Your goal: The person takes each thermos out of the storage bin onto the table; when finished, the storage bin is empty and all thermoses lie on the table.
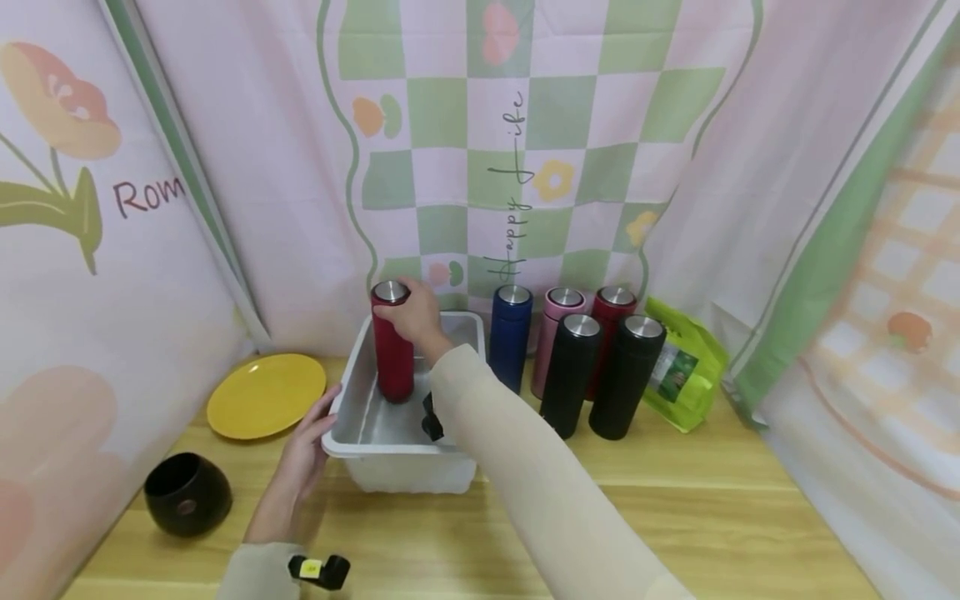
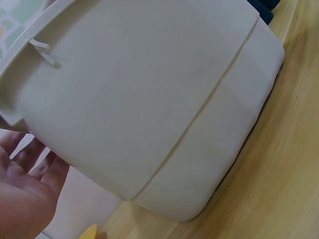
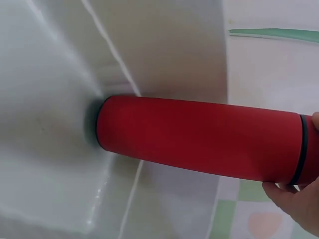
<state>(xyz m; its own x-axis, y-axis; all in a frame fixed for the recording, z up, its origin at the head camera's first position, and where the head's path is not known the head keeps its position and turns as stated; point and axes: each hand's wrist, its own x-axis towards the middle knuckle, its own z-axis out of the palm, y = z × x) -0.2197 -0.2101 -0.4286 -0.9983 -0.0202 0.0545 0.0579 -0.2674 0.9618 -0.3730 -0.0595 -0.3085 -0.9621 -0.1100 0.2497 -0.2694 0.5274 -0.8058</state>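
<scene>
A red thermos bottle [image 1: 393, 358] with a silver-topped lid stands nearly upright inside a white plastic tub [image 1: 408, 471], toward its far left corner. My right hand [image 1: 418, 315] grips it near the top, just under the lid. In the right wrist view the red bottle's base [image 3: 107, 124] is down at the tub's floor, near the wall. My left hand [image 1: 303, 446] is at the tub's near left corner, its fingers extended against the rim. From the left wrist view, the fingers [image 2: 50, 172] reach up the tub's outer side, tips partly hidden.
Right of the tub stand a blue bottle [image 1: 512, 342], a pink bottle [image 1: 551, 333], another red bottle [image 1: 613, 312] and two black bottles [image 1: 568, 379]. A green bag [image 1: 701, 367] lies behind them. At left are a yellow plate [image 1: 266, 396] and a black round cup [image 1: 187, 496].
</scene>
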